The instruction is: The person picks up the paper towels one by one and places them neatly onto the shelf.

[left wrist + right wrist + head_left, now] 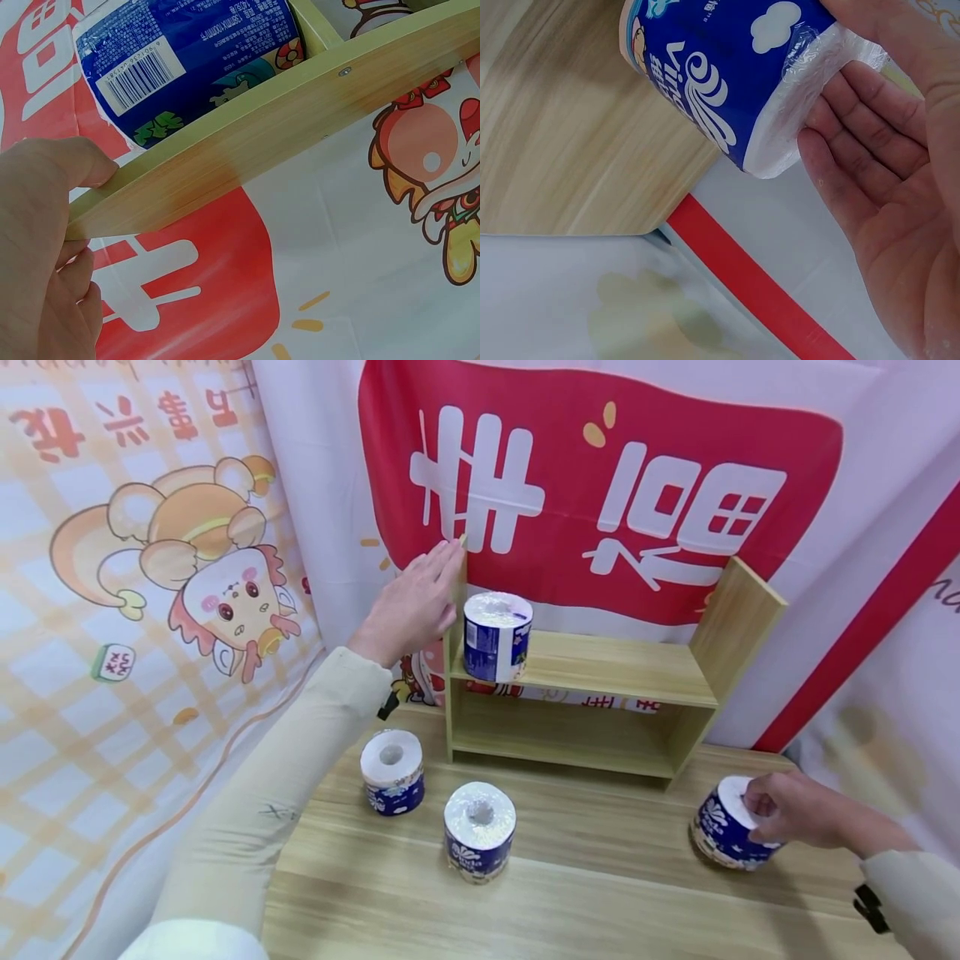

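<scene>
The wooden shelf (600, 664) is gripped at its left upright (247, 154) by the left hand (420, 602), beside an upper roll (480, 647). Right on the table (585, 902), another roll (723, 831) is pinched at its top by the right hand (806, 810). A third roll (480, 839) and a fourth roll (393, 781) are set left.

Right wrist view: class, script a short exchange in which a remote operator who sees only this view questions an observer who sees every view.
Operator: I see the right hand at a Vinda toilet roll. Where is the left hand?
Observer: It grips the edge of a side panel of the wooden shelf.
Operator: Is any roll on that shelf?
Observer: Yes, a blue-and-white toilet roll stands on the upper board, at the end nearest the left hand.
</scene>
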A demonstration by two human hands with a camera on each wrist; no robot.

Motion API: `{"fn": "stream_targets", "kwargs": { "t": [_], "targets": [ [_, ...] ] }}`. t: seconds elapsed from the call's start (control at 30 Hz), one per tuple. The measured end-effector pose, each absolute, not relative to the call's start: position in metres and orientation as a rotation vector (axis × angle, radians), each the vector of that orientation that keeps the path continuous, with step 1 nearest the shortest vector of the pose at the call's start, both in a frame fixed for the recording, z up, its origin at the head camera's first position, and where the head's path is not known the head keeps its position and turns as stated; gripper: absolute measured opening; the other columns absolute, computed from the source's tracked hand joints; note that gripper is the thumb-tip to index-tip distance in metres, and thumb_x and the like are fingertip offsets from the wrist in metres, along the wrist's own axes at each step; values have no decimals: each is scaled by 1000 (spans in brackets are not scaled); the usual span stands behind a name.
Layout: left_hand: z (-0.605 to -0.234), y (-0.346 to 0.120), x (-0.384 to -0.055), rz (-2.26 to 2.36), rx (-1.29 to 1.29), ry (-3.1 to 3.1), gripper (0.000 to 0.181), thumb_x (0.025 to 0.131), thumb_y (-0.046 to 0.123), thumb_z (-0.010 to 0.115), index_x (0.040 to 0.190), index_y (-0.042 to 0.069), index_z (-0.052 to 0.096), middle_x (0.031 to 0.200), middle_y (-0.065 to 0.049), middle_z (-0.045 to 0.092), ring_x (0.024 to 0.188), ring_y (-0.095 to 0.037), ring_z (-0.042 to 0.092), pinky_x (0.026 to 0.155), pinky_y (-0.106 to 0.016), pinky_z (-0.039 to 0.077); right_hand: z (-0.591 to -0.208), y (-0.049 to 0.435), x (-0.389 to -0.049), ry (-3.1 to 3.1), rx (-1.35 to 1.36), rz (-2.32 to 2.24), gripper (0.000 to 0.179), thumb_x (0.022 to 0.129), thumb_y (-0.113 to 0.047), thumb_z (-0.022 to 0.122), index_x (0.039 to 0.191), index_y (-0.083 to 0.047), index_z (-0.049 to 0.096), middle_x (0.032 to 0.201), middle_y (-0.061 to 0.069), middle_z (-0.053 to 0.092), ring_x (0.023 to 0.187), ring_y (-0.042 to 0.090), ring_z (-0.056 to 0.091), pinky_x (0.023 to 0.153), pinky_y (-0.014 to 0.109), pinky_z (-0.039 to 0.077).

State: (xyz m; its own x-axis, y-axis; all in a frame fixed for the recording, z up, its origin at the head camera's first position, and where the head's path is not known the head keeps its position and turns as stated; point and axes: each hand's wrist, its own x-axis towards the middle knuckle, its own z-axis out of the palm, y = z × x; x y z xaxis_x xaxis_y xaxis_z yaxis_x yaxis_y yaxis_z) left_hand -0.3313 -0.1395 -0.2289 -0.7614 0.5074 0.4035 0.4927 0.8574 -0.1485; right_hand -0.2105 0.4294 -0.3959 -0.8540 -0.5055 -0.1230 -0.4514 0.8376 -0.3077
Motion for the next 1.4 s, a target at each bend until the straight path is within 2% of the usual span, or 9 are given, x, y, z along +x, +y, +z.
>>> {"fn": "stream_targets", "kwargs": {
  "t": [0.2,1.07,1.4],
  "targets": [
    [-229,-138,-331,57,-739,-2598,83,105,25,60,170,5,12,178,-14,17,167,-32,16,135,-45,22,-390,427,-210,2813,-740,-389,30,76,-26,92,89,-17,66,86,-10,67,80,-4,56,66,22,55],
    [-229,-138,-330,64,-730,-2612,82,105,26,60,170,4,13,179,-14,15,167,-32,15,135,-45,21,-356,412,-204,2832,-793,-312,31,76,-27,92,89,-19,65,88,-11,67,81,-2,58,65,21,54],
    [-229,-139,-330,64,-735,-2604,81,106,26,59,169,4,14,178,-14,16,167,-32,15,135,-45,20,-339,398,-203,2774,-599,-304,34,78,-28,92,97,-16,67,96,-4,69,90,12,63,70,28,62]
  ]
}}
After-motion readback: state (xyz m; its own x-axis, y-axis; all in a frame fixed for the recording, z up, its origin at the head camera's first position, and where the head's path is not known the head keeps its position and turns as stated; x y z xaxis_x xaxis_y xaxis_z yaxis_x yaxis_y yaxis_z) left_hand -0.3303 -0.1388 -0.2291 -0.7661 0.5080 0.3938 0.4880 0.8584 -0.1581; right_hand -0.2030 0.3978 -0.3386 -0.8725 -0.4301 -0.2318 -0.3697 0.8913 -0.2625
